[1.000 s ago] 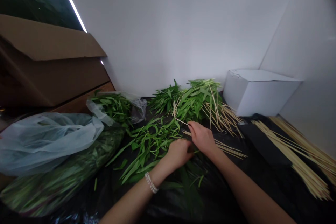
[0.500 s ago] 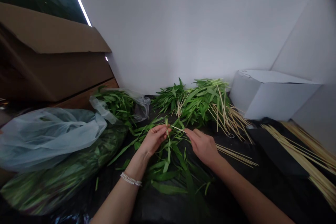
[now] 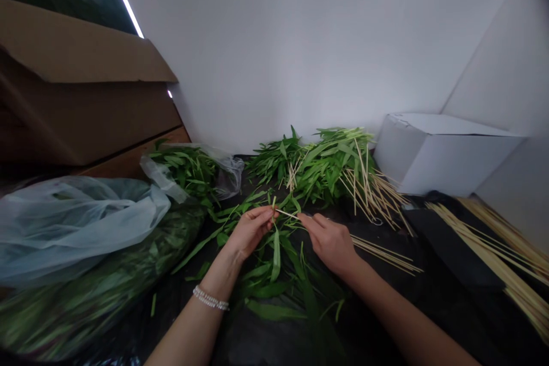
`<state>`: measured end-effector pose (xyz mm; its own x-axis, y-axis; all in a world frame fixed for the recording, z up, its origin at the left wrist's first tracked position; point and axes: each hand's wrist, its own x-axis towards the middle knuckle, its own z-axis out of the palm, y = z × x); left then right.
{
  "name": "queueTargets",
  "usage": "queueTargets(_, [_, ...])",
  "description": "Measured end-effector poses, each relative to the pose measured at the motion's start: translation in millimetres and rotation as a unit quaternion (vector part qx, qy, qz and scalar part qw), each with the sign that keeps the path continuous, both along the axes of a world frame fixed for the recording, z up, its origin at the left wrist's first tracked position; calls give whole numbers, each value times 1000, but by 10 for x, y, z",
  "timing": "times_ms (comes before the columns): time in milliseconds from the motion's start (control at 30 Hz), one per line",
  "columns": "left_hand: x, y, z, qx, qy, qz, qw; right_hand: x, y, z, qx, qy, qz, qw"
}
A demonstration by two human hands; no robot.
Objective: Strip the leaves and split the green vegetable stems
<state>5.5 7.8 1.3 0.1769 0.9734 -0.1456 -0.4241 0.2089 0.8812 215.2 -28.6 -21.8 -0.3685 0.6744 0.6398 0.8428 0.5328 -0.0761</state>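
Observation:
My left hand (image 3: 253, 230) pinches a leafy green stem (image 3: 276, 251) upright near its cut top, its long leaves hanging down. My right hand (image 3: 328, 240) is closed on a thin wooden skewer (image 3: 288, 214), which points left. The skewer's tip meets the stem at my left fingertips; whether it passes through the stem is hidden by the fingers. Loose green leaves (image 3: 274, 310) lie spread on the black surface under both hands. Several bare skewers (image 3: 386, 254) rest just beyond my right wrist.
At the back, greens on skewers (image 3: 338, 166) are heaped against the wall. A white box (image 3: 446, 154) stands at back right, with long bundled sticks (image 3: 484, 251) before it. Plastic bags of greens (image 3: 86, 223) and a cardboard box (image 3: 86, 97) fill the left.
My right hand has moved slightly left with the skewer, so its tip now reaches the stem at my left fingers. The left hand has stayed nearly in place.

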Motion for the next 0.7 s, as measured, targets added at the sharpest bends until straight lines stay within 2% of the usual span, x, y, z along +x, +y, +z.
queueTargets(700, [7, -7, -24, -8, 10, -3, 1000, -13, 2, -15, -19, -3, -2, 1000])
